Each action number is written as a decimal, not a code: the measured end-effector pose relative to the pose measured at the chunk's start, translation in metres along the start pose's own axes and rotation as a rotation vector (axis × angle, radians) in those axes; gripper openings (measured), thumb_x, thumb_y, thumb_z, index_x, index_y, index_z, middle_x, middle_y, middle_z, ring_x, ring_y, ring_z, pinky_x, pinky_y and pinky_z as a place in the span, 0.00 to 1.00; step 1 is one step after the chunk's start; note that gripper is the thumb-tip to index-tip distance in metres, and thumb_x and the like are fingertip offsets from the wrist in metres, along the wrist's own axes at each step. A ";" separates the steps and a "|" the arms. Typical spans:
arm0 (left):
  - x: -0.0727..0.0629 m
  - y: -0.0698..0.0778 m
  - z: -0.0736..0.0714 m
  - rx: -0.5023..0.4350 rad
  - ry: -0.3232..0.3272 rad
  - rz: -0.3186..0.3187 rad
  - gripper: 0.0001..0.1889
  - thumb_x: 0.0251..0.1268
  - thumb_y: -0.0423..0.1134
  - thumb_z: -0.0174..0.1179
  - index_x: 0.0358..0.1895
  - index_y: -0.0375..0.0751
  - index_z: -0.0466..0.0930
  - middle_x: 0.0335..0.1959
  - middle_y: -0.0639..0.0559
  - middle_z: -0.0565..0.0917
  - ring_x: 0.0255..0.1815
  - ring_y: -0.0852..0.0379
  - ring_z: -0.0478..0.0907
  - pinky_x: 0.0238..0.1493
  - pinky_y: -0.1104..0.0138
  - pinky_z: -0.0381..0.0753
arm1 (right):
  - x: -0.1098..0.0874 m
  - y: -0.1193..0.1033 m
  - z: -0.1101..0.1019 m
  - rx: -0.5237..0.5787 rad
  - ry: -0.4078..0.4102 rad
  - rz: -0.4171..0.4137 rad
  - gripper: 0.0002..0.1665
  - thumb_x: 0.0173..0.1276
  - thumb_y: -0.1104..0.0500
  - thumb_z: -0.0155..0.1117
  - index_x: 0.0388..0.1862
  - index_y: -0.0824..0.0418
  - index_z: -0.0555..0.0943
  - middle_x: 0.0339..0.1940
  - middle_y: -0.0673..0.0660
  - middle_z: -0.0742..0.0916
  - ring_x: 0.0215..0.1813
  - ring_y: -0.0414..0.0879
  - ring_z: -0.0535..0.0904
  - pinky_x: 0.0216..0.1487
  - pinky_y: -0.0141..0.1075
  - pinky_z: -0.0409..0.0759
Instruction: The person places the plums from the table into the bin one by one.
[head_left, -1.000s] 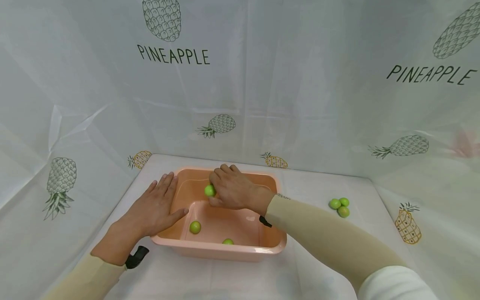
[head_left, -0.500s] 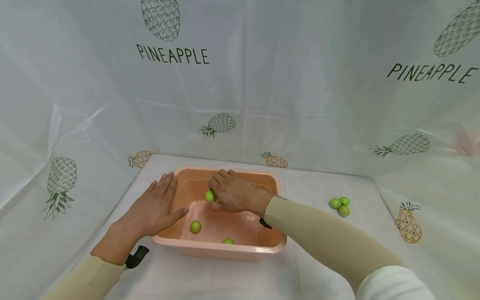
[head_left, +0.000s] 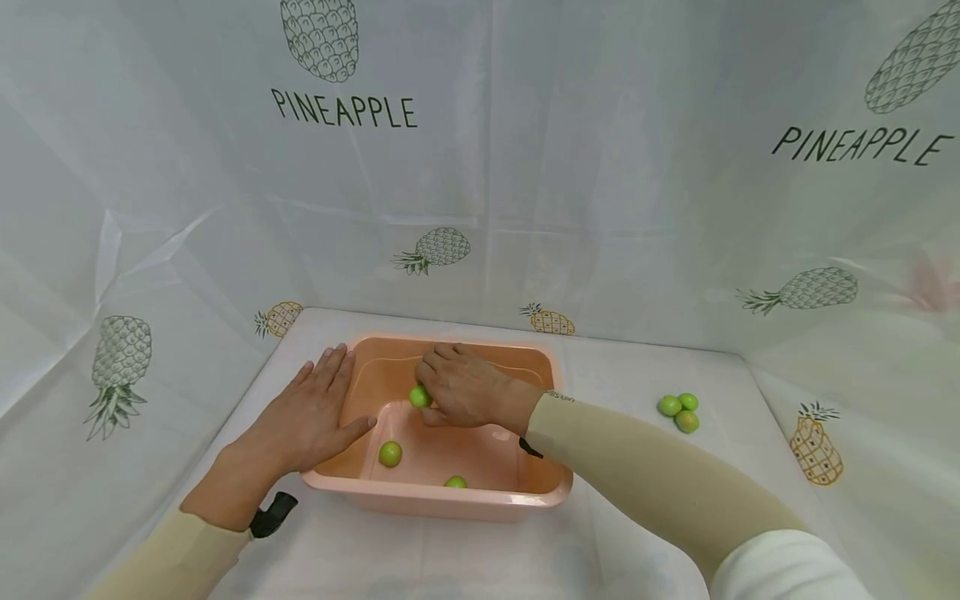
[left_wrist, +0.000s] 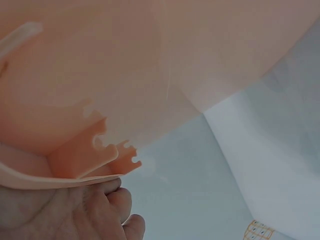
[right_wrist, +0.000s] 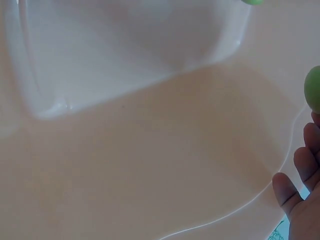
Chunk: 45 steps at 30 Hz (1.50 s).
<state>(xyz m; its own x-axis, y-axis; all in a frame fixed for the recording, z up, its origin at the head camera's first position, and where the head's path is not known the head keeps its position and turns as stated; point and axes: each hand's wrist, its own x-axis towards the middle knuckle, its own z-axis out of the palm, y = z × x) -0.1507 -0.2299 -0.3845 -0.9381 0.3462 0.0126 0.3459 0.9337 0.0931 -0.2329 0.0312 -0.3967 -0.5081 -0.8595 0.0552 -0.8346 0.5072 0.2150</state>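
Note:
My right hand point(head_left: 467, 387) reaches over the pink plastic basin point(head_left: 442, 493) and grips a green lime point(head_left: 419, 397) between thumb and fingers. In the right wrist view this lime point(right_wrist: 313, 89) shows at the right edge, by the fingertips. Down in the basin, one lime point(head_left: 390, 454) lies at the left and another lime point(head_left: 455, 482) is partly hidden behind the near wall. My left hand point(head_left: 303, 417) rests on the basin's left rim with its fingers straight. From the left wrist, its palm side point(left_wrist: 75, 212) appears against the underside of the rim.
Three limes point(head_left: 678, 410) sit grouped on the white-covered table point(head_left: 622, 500) right of the basin. A pale sheet point(head_left: 615, 208) with pineapple prints rises behind the table and along both sides. Dark wrist straps point(head_left: 273, 514) show at the wrists.
My right hand has sunk a little into the basin with the lime, which sits lower and nearer to me. The left hand and the other limes stay where they were.

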 end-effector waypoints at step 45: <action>-0.001 0.000 0.004 -0.027 0.012 0.006 0.52 0.77 0.64 0.55 0.82 0.22 0.48 0.85 0.27 0.51 0.85 0.29 0.50 0.82 0.37 0.54 | -0.097 0.077 -0.059 0.246 0.323 0.371 0.16 0.74 0.55 0.65 0.52 0.65 0.80 0.45 0.58 0.84 0.48 0.54 0.74 0.55 0.49 0.77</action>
<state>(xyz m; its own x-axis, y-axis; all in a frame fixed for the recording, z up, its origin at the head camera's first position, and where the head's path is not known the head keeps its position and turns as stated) -0.1500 -0.2295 -0.3881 -0.9362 0.3506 0.0256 0.3511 0.9286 0.1200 -0.2353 0.1498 -0.3283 -0.7190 -0.5759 0.3889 -0.6565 0.7465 -0.1083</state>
